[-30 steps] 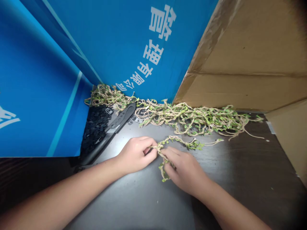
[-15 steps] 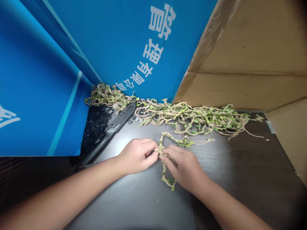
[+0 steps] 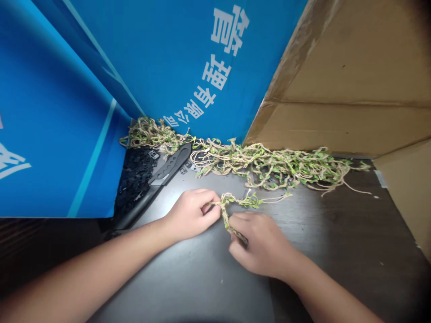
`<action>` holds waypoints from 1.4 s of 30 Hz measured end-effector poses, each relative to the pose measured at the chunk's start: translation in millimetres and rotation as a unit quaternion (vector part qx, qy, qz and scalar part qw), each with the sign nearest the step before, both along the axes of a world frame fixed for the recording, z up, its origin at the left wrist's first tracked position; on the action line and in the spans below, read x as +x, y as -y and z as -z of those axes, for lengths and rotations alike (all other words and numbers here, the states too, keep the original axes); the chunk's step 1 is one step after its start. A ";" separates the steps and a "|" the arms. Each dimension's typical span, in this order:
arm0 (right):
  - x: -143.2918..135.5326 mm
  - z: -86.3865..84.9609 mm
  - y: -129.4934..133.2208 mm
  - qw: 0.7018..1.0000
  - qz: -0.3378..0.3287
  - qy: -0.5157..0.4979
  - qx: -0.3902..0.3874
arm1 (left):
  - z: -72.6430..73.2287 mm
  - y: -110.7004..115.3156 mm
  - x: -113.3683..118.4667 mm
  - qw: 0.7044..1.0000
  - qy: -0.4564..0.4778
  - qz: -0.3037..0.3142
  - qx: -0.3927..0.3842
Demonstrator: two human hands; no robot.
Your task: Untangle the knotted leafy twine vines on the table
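Observation:
A braided tan cord with small green leaves [image 3: 225, 212] runs between my two hands over the grey table. My left hand [image 3: 192, 214] pinches one part of it between thumb and fingers. Just to the right and lower, my right hand [image 3: 257, 240] is closed on another stretch, and part of the cord passes under its fingers out of sight. A leafy section with loose string ends [image 3: 254, 200] lies above the right hand, pointing right.
Behind the hands, a long tangled heap of similar leafy cords [image 3: 279, 166] lies against blue panels [image 3: 175, 58] and a cardboard box [image 3: 353, 76]. A smaller tangle [image 3: 151, 133] sits at the left corner. A black-handled tool [image 3: 161, 179] rests beside small dark pieces [image 3: 133, 175].
My right hand has moved slightly down, drawing its stretch of cord along. The upper loop has flattened and its string ends have shifted left. My left hand keeps its pinch, slightly higher.

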State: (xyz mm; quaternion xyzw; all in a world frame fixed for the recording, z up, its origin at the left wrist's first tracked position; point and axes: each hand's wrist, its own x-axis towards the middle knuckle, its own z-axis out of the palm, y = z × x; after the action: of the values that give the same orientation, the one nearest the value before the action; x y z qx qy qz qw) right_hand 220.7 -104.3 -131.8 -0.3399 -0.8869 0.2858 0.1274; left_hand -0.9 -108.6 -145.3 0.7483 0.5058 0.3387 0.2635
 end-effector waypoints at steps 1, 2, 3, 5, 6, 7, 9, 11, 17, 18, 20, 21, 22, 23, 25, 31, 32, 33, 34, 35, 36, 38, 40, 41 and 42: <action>0.1 -0.6 0.4 1.000 0.002 0.002 0.000 | 0.1 -0.2 -0.1 1.000 0.002 -0.001 0.002; -0.1 -0.7 0.7 1.000 0.008 -0.001 -0.001 | 0.2 -0.1 -0.3 1.000 0.004 0.000 0.005; -0.5 -0.3 0.9 1.000 0.019 -0.008 0.000 | 0.4 0.2 -0.5 1.000 0.005 0.002 0.009; -1.7 2.8 0.3 0.998 0.051 -0.030 0.004 | 1.0 1.2 -0.9 1.000 0.002 0.013 0.016; -2.4 5.3 -0.4 0.997 0.065 -0.043 0.007 | 1.4 1.8 -1.1 1.000 -0.001 0.020 0.020; -2.9 8.2 -1.1 0.995 0.075 -0.057 0.008 | 1.9 2.4 -1.2 0.999 -0.006 0.029 0.024; -3.6 13.8 -2.7 0.993 0.087 -0.079 0.004 | 2.9 3.3 -1.2 0.998 -0.014 0.044 0.031; -3.9 17.6 -3.6 0.992 0.089 -0.092 -0.010 | 3.4 3.8 -1.0 0.998 -0.021 0.052 0.035; -4.4 16.5 -3.0 0.991 0.085 -0.097 -0.023 | 1.7 4.1 -0.5 0.999 -0.018 0.035 0.029; -4.2 15.8 -3.0 0.992 0.081 -0.097 -0.017 | 1.6 3.8 -0.5 0.999 -0.015 0.028 0.024; -3.2 14.1 -3.3 0.993 0.075 -0.088 -0.008 | 1.6 2.7 -0.8 1.000 -0.008 0.013 0.014; -2.6 13.1 -3.6 0.995 0.071 -0.077 -0.008 | 1.7 2.0 -0.9 1.000 -0.004 0.004 0.010; -2.0 11.8 -3.8 0.996 0.063 -0.060 -0.010 | 1.8 1.2 -1.1 1.000 0.001 -0.004 0.006; -1.5 10.2 -4.0 0.998 0.053 -0.040 -0.013 | 1.9 0.5 -1.2 1.000 0.005 -0.011 0.002; -0.6 6.6 -4.0 0.999 0.036 -0.001 -0.016 | 1.7 -0.6 -1.5 1.000 0.012 -0.022 -0.001; -1.4 2.8 -2.4 0.996 0.063 -0.054 -0.029 | 1.0 2.4 -1.1 0.999 -0.001 0.021 0.028; -1.8 4.5 -2.4 0.995 0.065 -0.069 -0.035 | 1.2 3.3 -0.8 0.999 -0.007 0.033 0.034; -2.2 6.6 -2.5 0.994 0.067 -0.080 -0.042 | 1.4 4.0 -0.5 0.998 -0.011 0.043 0.041; -2.5 8.9 -2.8 0.993 0.069 -0.085 -0.050 | 1.7 4.5 -0.1 0.997 -0.015 0.051 0.047; -2.7 11.0 -3.1 0.992 0.072 -0.087 -0.056 | 2.0 4.7 0.2 0.997 -0.018 0.056 0.051; -2.8 12.8 -3.5 0.992 0.075 -0.087 -0.059 | 2.3 4.7 0.5 0.997 -0.020 0.059 0.054; -2.7 14.5 -4.3 0.991 0.077 -0.087 -0.059 | 2.7 4.3 0.7 0.997 -0.023 0.059 0.053; -2.2 13.8 -5.1 0.992 0.069 -0.086 -0.059 | 2.8 3.5 0.7 0.997 -0.023 0.052 0.046; -1.9 12.8 -5.5 0.993 0.063 -0.083 -0.062 | 2.7 3.2 0.5 0.998 -0.021 0.047 0.040; -1.6 11.7 -5.8 0.993 0.059 -0.080 -0.066 | 2.5 2.9 0.4 0.998 -0.018 0.042 0.033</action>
State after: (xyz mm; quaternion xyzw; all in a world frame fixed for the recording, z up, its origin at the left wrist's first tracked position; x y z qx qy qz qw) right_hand 219.1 -98.5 -143.6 -0.3750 -0.8316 0.3619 0.1919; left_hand -0.5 -111.5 -147.9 0.7835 0.4669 0.3301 0.2432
